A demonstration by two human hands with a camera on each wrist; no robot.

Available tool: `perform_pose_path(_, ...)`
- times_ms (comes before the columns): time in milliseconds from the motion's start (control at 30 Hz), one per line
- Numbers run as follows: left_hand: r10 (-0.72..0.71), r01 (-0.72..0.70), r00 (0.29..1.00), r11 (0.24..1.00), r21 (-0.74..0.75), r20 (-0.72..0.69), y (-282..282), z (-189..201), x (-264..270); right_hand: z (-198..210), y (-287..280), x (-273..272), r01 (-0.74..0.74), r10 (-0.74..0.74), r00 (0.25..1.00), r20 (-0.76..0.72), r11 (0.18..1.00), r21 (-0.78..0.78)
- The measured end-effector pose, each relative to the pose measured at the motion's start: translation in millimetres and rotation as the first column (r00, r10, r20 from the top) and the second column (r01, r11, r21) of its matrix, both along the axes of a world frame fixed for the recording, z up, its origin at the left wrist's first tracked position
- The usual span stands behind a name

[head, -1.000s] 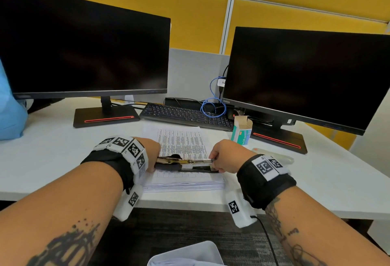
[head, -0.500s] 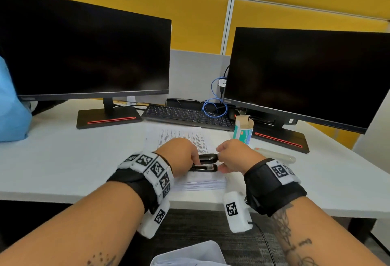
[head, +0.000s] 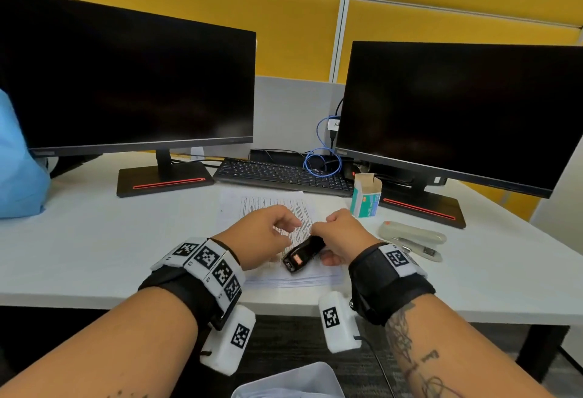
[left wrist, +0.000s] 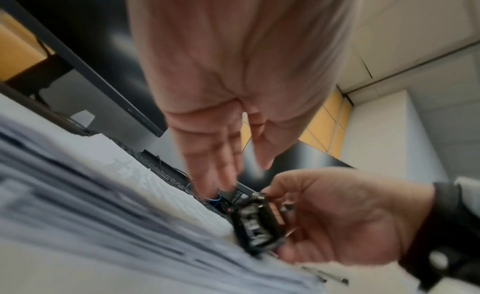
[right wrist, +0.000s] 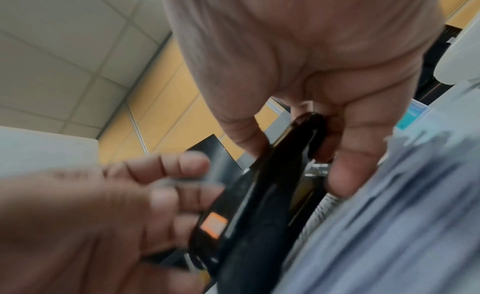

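Nearest me, my right hand [head: 342, 236] pinches the black stapler [head: 303, 254] by its far end, low over the paper stack [head: 252, 205]. My left hand [head: 262, 240] hangs just beside it, fingers loose, holding nothing. Beyond, on the desk [head: 110, 240], lie a beige stapler [head: 410, 235], staple box [head: 366, 200] and keyboard [head: 277, 173]

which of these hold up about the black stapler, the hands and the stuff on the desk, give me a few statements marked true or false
1. The right hand grips the black stapler. True.
2. The left hand grips it too. False: its fingers are loose beside it, gripping nothing.
3. The beige stapler lies on the paper stack. False: it lies on the desk, right of the stack.
4. The left monitor and the right monitor are both dark. True.
5. The staple box has its top flap open. True.
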State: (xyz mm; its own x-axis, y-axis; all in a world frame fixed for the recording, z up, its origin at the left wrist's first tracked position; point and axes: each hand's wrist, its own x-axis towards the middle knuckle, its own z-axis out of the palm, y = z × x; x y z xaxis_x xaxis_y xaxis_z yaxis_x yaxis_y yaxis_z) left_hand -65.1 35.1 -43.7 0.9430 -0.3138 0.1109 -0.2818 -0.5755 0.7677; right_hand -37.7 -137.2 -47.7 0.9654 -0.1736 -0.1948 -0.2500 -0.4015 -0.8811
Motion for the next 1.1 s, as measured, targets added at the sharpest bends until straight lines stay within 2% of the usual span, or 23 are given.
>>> perform_pose_path(67,0.016,-0.020,1.000,0.957,0.290,0.019,7,-1,2,3,-4,2,0.038,-0.042,0.998,0.045,0.995,0.089)
perform_pose_path(133,0.002,0.039,0.997,0.831,0.555,-0.073,15,-1,2,5,-13,4,0.067,-0.089,0.993,0.074,0.964,0.257)
perform_pose_path(167,-0.001,0.081,0.992,0.775,0.627,-0.127,18,0,1,6,-19,5,0.089,-0.125,0.989,0.077,0.928,0.363)
perform_pose_path(200,-0.008,0.111,0.988,0.736,0.668,-0.155,20,1,0,7,-26,5,0.118,-0.171,0.983,0.072,0.878,0.464)
perform_pose_path(233,-0.014,0.118,0.988,0.712,0.693,-0.153,21,0,-1,9,-33,4,0.142,-0.214,0.975,0.054,0.796,0.589)
perform_pose_path(300,-0.025,0.090,0.995,0.701,0.707,-0.102,24,0,-1,12,-46,1,0.174,-0.261,0.965,-0.003,0.633,0.754)
perform_pose_path(367,-0.033,0.087,0.995,0.710,0.699,-0.091,26,1,0,14,-54,-1,0.185,-0.275,0.961,-0.029,0.561,0.807)
perform_pose_path(400,-0.039,0.099,0.994,0.714,0.693,-0.101,27,2,0,15,-56,-1,0.188,-0.282,0.959,-0.027,0.560,0.807)
perform_pose_path(533,-0.055,0.121,0.991,0.733,0.670,-0.118,34,9,2,12,-55,-5,0.213,-0.285,0.958,-0.037,0.619,0.755)
perform_pose_path(767,-0.076,0.051,0.997,0.715,0.697,0.005,33,0,0,10,-52,-11,0.233,-0.258,0.963,-0.075,0.662,0.713)
perform_pose_path(833,-0.102,0.046,0.994,0.730,0.682,0.042,29,-4,-1,9,-52,-13,0.234,-0.252,0.965,-0.074,0.696,0.679)
perform_pose_path(900,-0.117,0.040,0.991,0.745,0.666,0.071,24,-8,-2,8,-51,-13,0.220,-0.229,0.971,-0.065,0.763,0.608)
perform_pose_path(1000,-0.119,0.013,0.986,0.745,0.667,0.113,18,-11,-2,4,-52,-13,0.205,-0.212,0.977,-0.023,0.899,0.387)
perform_pose_path(1067,-0.140,0.012,0.982,0.718,0.696,0.127,15,-12,-2,1,-53,-11,0.175,-0.173,0.985,-0.020,0.976,0.128)
perform_pose_path(1100,-0.152,0.016,0.980,0.707,0.707,0.129,14,-12,-2,0,-53,-11,0.143,-0.143,0.989,-0.025,0.990,-0.017)
